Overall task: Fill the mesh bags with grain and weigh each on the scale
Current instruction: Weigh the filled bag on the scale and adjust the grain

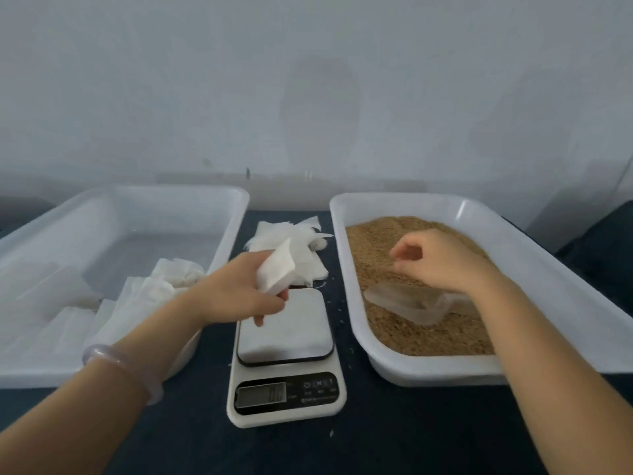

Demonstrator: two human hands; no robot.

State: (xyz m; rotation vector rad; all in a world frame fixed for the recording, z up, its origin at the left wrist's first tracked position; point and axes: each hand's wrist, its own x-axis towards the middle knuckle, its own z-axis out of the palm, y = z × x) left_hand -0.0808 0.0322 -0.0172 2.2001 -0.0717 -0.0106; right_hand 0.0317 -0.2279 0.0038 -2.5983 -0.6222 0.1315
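My left hand (239, 289) grips a mesh bag (277, 269) over the scale (286, 337); my right hand (442, 262), at three o'clock, hangs loosely curled, empty, above grain (428, 337).

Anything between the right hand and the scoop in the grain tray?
Nothing visible. The right hand hovers right over the clear scoop, which lies on top of the grain, not buried. The left hand holds its mesh bag off over the scale.

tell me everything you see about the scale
The scale is white plastic, with a square silvery platform rimmed in black and a dark panel holding an unreadable grey display and buttons. It lies on the table between the grain tub and the bag tub. Nothing sits on the platform; the left hand, gripping a mesh bag, hangs over its far corner.
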